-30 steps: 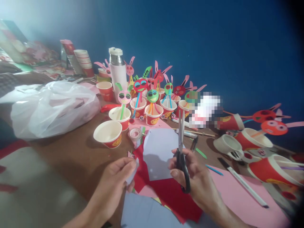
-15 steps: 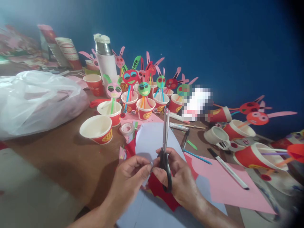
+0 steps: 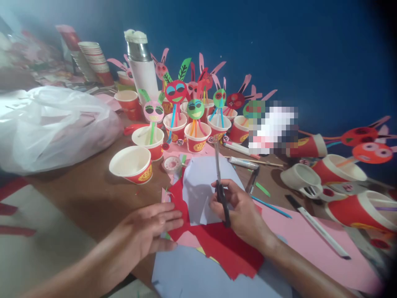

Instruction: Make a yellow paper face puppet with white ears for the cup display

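My right hand (image 3: 235, 211) grips the black handles of the scissors (image 3: 218, 165), whose blades point up and away from me. Under them lies a pale lilac paper sheet (image 3: 198, 178) with a cut lower edge. My left hand (image 3: 155, 227) is open, fingers stretched out over the red paper (image 3: 229, 244), holding nothing. Pink scraps and a larger bluish paper sheet (image 3: 186, 269) lie under the red piece. Close by the left fingers a small pink scrap (image 3: 166, 196) rests at the paper's edge.
Behind are several paper cups with straw-legged paper faces, such as a green face (image 3: 195, 109). An empty cup (image 3: 132, 164), a tape roll (image 3: 172, 164), a plastic bag (image 3: 52, 128), a flask (image 3: 143, 74), a mug (image 3: 299, 179), a marker (image 3: 322, 231) and pink paper (image 3: 328, 260) surround the work.
My hands have parted. The left has let go of the small pale paper piece and moved left, opening out. The right still holds the scissors. The view has shifted slightly left.
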Demonstrator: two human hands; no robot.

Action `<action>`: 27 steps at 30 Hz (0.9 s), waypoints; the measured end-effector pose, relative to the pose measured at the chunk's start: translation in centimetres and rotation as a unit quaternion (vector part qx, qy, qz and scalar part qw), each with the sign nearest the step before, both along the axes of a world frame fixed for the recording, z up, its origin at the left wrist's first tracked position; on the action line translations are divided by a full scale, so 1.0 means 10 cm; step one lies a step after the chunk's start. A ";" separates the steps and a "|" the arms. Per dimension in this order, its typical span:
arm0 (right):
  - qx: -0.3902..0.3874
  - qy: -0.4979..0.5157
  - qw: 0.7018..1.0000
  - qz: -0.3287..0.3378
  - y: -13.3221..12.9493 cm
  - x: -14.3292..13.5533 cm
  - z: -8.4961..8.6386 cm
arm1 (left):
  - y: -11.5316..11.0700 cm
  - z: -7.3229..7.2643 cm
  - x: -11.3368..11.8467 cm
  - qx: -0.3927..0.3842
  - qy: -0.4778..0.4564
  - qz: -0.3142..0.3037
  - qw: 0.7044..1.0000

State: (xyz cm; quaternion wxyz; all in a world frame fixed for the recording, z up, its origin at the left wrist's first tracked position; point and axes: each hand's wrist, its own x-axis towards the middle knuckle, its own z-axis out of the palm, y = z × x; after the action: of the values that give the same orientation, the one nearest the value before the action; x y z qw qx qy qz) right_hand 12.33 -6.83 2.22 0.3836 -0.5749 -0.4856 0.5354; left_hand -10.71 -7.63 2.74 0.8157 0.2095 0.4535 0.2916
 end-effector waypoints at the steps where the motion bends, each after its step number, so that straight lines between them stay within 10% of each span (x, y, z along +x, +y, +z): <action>1: -0.008 0.000 1.000 0.006 0.02 0.01 -0.02 | 0.01 0.01 -0.01 -0.010 -0.007 -0.008 1.000; 18: -0.027 0.085 0.996 0.021 0.01 0.10 -0.12 | 0.17 0.00 0.28 -0.020 0.027 -0.063 0.997; 27: -0.031 0.109 0.993 0.032 0.02 0.10 -0.13 | 0.31 -0.09 0.41 0.199 0.235 -0.239 0.921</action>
State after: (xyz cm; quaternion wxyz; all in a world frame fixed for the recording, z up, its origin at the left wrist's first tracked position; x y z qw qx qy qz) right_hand 13.35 -6.62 0.92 0.3988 -0.5092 -0.4417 0.6218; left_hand -6.58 -4.54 1.86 0.6725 0.5323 0.5012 0.1149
